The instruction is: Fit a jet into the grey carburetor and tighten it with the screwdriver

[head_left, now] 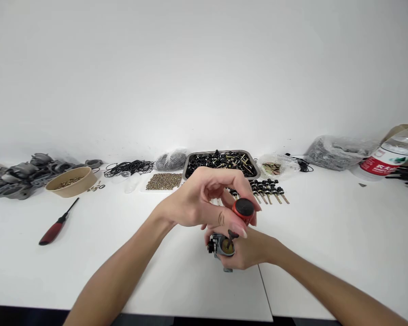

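Observation:
My left hand (204,199) is raised over the white table (326,244), its fingers pinched round a screwdriver's red handle with a black cap (244,209). The tool stands upright, and its shaft runs down into a small grey metal part with a brass centre (222,246). My right hand (250,251) is wrapped round that part from the right and holds it just above the table. Much of the part is hidden by the fingers.
At the back stand a metal tray of black parts (221,164), a row of black-headed pins (268,190), a tray of brass bits (163,181), black rings (129,167), a tan bowl (71,181), grey castings (17,176). Red screwdriver (56,224) left; bottle (391,156) right.

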